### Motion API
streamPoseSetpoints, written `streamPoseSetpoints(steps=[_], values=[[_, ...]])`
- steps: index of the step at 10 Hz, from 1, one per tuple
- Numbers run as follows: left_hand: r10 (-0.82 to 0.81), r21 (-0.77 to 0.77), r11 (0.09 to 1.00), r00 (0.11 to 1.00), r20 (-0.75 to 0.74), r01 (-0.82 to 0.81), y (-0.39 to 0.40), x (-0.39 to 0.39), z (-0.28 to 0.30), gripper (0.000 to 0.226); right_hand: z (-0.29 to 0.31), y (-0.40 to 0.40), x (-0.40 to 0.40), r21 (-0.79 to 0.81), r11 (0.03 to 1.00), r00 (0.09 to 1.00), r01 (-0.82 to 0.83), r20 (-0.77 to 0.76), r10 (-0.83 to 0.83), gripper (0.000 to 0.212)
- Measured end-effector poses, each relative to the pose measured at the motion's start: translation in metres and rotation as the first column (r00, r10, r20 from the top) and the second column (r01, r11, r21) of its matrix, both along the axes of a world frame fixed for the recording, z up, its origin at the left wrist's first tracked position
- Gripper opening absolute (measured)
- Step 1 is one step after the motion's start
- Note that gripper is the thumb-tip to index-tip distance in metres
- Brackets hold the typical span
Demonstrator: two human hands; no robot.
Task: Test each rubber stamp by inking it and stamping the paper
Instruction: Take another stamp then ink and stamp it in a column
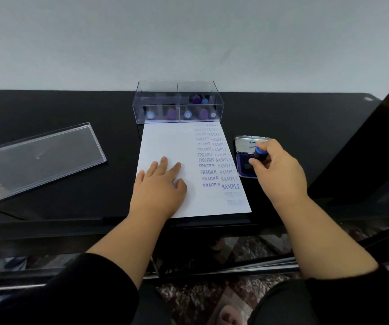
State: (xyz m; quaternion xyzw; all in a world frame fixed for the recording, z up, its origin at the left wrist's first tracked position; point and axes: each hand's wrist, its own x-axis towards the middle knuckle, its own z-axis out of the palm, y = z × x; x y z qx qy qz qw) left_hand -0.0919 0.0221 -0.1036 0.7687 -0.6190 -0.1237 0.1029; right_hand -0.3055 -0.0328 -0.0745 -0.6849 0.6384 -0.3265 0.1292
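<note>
Right now the right hand (pixel 276 170) pinches a small rubber stamp (pixel 257 154) by its blue-capped handle, fingers and thumb curled round it, and holds its face down on the blue pad of the open ink pad (pixel 247 168) just to the right of the paper (pixel 165 141). The left hand (pixel 159 184) lies flat on the sheet's lower left part, fingers straight and a little spread, pinning it to the black table (pixel 71 109).

Down the paper's right side run two columns of blue prints, among them FAX OUT, FRAGILE and SAMPLE; two fainter marks sit near the bottom corner. The left half is still blank. Behind the sheet, touching its far edge, stands a clear box (pixel 178 90) with two compartments, holding more stamps (pixel 204 113) with blue and purple handles. Its clear lid (pixel 48 146) lies well apart to the left.

The stamp looks light and rigid, with a soft rubber face, so it probably wants a short grip low on the handle to stay square to the pad; tilting would likely ink one edge only. The sheet is thin and would slide or lift with the stamp unless pressed. The pad's tin looks light too and might shift under a sideways push. The step in hand appears to be inking, with many stamps left to test
</note>
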Motion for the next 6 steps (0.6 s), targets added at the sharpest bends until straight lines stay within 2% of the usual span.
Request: streamPoseSetpoints(steps=[6], values=[[-0.004, 0.013, 1.0, 1.0, 0.0, 0.004, -0.0004, 0.0007, 0.0012, 0.051, 0.0038, -0.0032, 0.0072, 0.025, 0.999, 0.998, 0.029, -0.051, -0.028, 0.018]])
